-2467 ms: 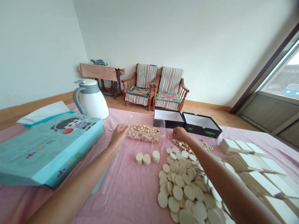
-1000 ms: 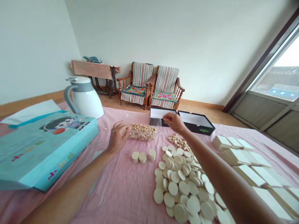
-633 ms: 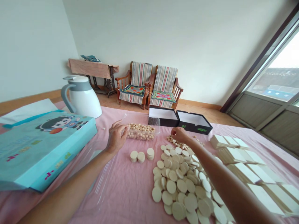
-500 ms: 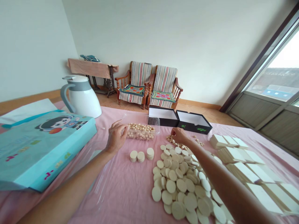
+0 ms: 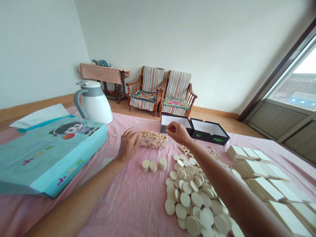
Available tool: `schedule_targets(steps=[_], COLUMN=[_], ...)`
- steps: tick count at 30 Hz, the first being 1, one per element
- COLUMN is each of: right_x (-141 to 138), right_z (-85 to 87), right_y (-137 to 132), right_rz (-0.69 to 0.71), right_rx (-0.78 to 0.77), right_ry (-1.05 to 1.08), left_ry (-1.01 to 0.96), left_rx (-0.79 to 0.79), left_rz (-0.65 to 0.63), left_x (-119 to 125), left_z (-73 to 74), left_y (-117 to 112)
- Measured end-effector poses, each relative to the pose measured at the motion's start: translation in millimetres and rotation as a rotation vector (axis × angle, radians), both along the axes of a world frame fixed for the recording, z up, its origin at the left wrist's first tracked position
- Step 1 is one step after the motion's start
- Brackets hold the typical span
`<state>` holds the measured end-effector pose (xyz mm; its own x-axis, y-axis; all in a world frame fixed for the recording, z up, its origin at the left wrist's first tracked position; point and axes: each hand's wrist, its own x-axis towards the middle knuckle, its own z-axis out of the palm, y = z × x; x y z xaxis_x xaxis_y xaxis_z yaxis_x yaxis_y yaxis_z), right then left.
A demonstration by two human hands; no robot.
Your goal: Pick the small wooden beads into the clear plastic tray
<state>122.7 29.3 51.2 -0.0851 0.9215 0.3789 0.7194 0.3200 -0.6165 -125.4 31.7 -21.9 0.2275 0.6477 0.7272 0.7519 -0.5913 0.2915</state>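
A clear plastic box [image 5: 153, 144] holds many small pale wooden pieces [image 5: 153, 135]. My left hand [image 5: 128, 144] grips the box at its left end, fingers curled over the edge. Above the box's right end, my right hand [image 5: 178, 132] pinches a small wooden piece [image 5: 168, 130], mostly covered by the fingertips. A loose cluster of small wooden pieces [image 5: 185, 150] lies to the right of the box, under my right forearm. Nearer to me are short stacks of round wooden discs [image 5: 153, 166] and a large heap of discs [image 5: 191, 197].
At left stand a turquoise box [image 5: 76, 154] and a white-and-grey jug [image 5: 95, 103]. Two black open boxes [image 5: 209, 135] sit at the back. Stacked pale square tiles [image 5: 261, 184] line the right. A clear plastic lid or tray [image 5: 111, 191] lies by my left forearm.
My right hand has lifted from the loose wooden pieces and moved left to above the box's right end, a piece in its pinch. My left hand stays at the box. The view has shifted slightly.
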Motion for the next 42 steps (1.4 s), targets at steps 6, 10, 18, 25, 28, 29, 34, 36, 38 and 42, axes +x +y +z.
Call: schedule_targets(steps=[6, 10, 18, 25, 28, 29, 34, 36, 38, 42], right_x=[11, 41, 63, 67, 65, 63, 37, 28, 25, 35], right_z=[5.6, -5.6, -47.7, -62.8, -52.0, -45.8, -15.5, -10.0, -8.8, -17.5], right_y=[-4, -15, -39, -39, -34, -32, -15, -8, -5, -9], right_rz=[-0.113, -0.133, -0.107, -0.108, -0.181, -0.209, -0.144, -0.066, -0.045, -0.125], right_rx=[0.061, -0.146, -0.314, -0.253, -0.17, -0.12, 0.003, 0.001, 0.022, -0.026], right_ry=[-0.073, -0.405, -0.651, -0.625, -0.549, -0.486, -0.091, 0.05, 0.122, -0.086], left_ry=[0.018, -0.014, -0.082, -0.151, -0.134, -0.125, -0.104, -0.095, -0.087, -0.085], left_rx=[0.024, 0.022, 0.045, 0.061, 0.05, 0.048, 0.055, 0.063, 0.081, 0.117], left_rz=[-0.032, -0.033, -0.011, -0.017, -0.005, -0.002, 0.011, 0.01, 0.006, 0.001], left_x=[0, 1, 0, -1, 0, 0, -1, -2, -3, -3], left_z=[-2.4, -4.3, -4.4, -4.1, -4.5, -4.8, -6.8, -7.5, -8.3, -9.9], left_y=[0, 1, 0, -3, -2, -2, -2, -1, 0, 1])
